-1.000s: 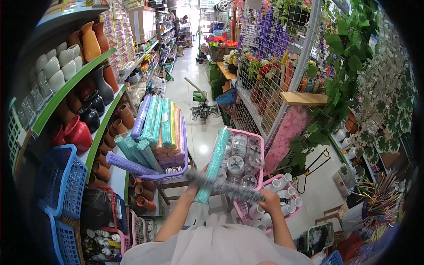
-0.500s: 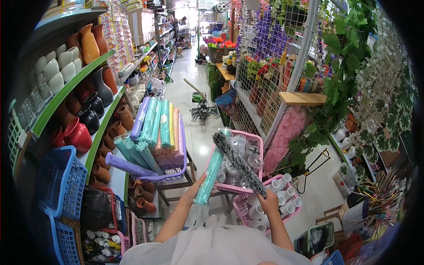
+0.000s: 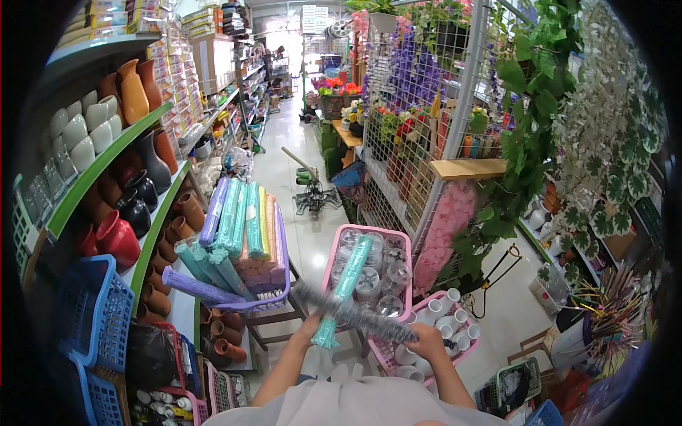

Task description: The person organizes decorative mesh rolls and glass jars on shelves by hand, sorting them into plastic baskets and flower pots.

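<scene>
Two hands grip low ends; left hand point(image 3: 313, 329) the teal roll point(image 3: 352, 273), right hand point(image 3: 428, 342) the grey duster point(image 3: 373, 321) at 4 o'clock. Both seem light, soft.

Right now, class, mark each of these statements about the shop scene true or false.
1. The left hand holds a teal roll. True.
2. The right hand holds a red vase. False: it holds a grey fuzzy stick.
3. The pink basket holds clear containers. True.
4. The purple basket holds white cups. False: it holds coloured rolls.
</scene>
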### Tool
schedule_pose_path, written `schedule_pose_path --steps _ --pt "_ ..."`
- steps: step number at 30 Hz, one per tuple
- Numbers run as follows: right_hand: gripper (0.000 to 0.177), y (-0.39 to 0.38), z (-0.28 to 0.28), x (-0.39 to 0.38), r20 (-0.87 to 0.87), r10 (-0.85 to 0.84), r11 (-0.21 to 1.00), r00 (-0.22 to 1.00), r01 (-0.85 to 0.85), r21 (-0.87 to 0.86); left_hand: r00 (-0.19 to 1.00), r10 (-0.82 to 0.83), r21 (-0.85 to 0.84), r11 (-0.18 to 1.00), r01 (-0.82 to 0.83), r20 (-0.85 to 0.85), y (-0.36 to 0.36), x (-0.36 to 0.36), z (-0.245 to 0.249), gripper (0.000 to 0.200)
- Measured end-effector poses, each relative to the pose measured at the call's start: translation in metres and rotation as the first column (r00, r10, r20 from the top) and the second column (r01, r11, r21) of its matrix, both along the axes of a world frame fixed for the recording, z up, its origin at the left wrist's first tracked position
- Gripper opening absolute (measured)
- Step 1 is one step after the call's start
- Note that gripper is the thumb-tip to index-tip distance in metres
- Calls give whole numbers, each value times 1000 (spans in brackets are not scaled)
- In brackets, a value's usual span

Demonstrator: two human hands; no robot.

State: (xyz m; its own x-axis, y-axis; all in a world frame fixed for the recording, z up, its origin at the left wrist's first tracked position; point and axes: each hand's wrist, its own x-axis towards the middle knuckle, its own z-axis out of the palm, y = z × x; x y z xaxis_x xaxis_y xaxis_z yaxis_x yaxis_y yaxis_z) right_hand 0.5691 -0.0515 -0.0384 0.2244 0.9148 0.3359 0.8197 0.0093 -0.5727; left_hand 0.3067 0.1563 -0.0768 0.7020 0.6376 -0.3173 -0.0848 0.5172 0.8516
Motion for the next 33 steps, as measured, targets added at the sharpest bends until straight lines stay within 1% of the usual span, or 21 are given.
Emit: schedule_pose_path --steps 1,3,4,5,7,8,9,12,13,14,15,17,19,21,23,25,26,27,29,31,33 --pt "41 -3 0 3 2 -11 1000 1000 11 7 980 -51 46 998 43 190 3 6 -4 56" --pt "35 -7 4 6 166 -23 999 986 29 -37 963 21 -55 998 -7 268 1 1 -18 54" --pt "34 -8 4 8 164 -119 992 979 123 -18 992 -25 -20 999 27 128 0 -5 0 53" --pt "34 -7 5 8 164 -124 992 979 128 -12 983 -5 -187 982 40 183 -6 -3 17 54" --pt "42 -3 10 2 -27 -460 872 888 445 -202 935 -74 -261 950 172 348 0 -1 8 54" --pt "42 -2 15 -3 -149 -472 869 869 430 -245 936 -79 -255 951 174 343 0 -1 4 54" --pt "42 -4 7 -4 -158 -475 869 866 432 -241 951 -83 -175 975 140 298 -1 0 7 55" --pt "28 -13 -12 -7 75 -112 994 991 113 -11 959 -64 -55 995 82 277 -2 1 20 55" --pt "28 -16 -13 -5 73 -123 992 990 125 -18 953 -31 -34 998 43 301 -9 0 32 55" --pt "28 -19 -16 -3 137 -177 980 975 187 -61 969 -74 281 960 5 236 -22 -3 43 55" --pt "28 -20 -14 0 206 -226 964 952 249 -92 964 -65 206 979 11 257 -3 5 10 54" --pt "28 -23 -2 -3 171 -346 920 922 370 -129 913 -106 -188 963 193 395 0 14 17 55" --pt "34 -23 -4 -3 -64 -550 817 833 520 -251 928 -131 -130 974 187 349 -9 21 41 57" --pt "31 -24 -6 -3 -62 -529 836 846 507 -211 926 -178 -107 969 224 333 -8 20 30 56" --pt "31 -27 -6 -3 33 -216 974 976 218 -57 938 -174 -125 967 220 300 -3 16 19 56" --pt "28 -26 0 0 126 -233 962 964 248 -119 859 -259 -161 919 360 443 0 12 11 55" --pt "26 -25 5 0 218 -247 943 944 286 -172 971 -167 -95 978 185 172 2 6 -1 55" --pt "26 -23 8 -2 218 -244 943 945 284 -176 913 -271 -123 939 320 306 16 2 -28 57" --pt "23 -15 14 -12 28 -530 816 847 519 -256 833 -253 -175 908 380 492 8 5 -12 57" --pt "24 -17 13 -17 -85 -559 812 825 524 -257 896 -203 -200 933 299 394 -3 4 7 57" --pt "23 -22 2 -9 74 -243 947 967 253 -200 942 -155 -214 951 224 297 -9 7 10 57"
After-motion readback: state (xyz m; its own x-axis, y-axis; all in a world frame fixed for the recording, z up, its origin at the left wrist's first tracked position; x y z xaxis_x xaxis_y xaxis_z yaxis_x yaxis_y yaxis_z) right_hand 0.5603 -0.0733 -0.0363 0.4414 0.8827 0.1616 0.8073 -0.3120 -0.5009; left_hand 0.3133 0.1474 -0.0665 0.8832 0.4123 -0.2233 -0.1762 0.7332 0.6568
